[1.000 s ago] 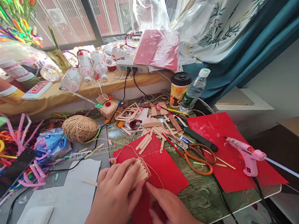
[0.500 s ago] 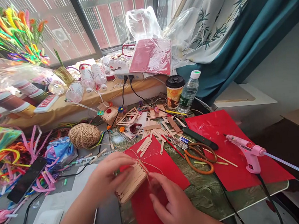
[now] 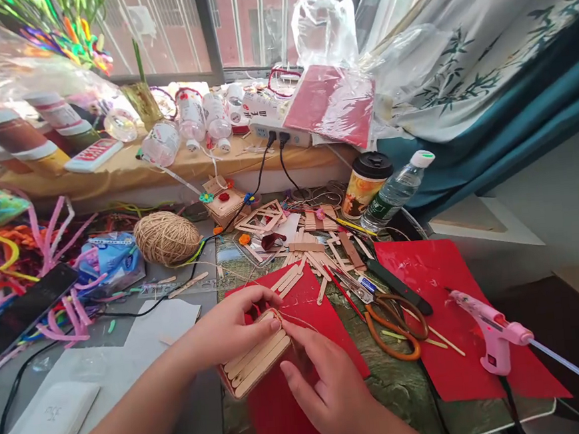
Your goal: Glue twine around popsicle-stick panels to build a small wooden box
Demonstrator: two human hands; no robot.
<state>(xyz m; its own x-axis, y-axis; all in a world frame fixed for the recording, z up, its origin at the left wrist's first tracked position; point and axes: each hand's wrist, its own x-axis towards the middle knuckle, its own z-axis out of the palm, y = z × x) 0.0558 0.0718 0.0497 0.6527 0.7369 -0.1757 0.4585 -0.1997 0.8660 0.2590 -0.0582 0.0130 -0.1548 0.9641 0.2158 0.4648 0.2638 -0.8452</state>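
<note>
My left hand (image 3: 238, 325) is closed around a small craft-stick box (image 3: 260, 360), tilted over a red sheet (image 3: 280, 418). Its thumb lies across the top sticks, close to the far right corner. Twine (image 3: 234, 273) runs from a ball of twine (image 3: 167, 238) to that corner, where it lies along the box's edge. My right hand (image 3: 327, 378) is at the box's right side. Its index fingertip presses the corner beside my left thumb, while its thumb stands apart from the index finger. The other right fingers are partly hidden.
Loose craft sticks (image 3: 318, 261), orange-handled scissors (image 3: 393, 326) and a black-handled tool (image 3: 400, 285) lie beyond my hands. A pink glue gun (image 3: 494, 334) rests on another red sheet (image 3: 435, 279) at right. A lidded cup (image 3: 367, 184) and water bottle (image 3: 397, 188) stand behind.
My left hand has settled from a blur into a grip on the box. My right index finger has moved left onto the box's corner. The view has shifted leftward.
</note>
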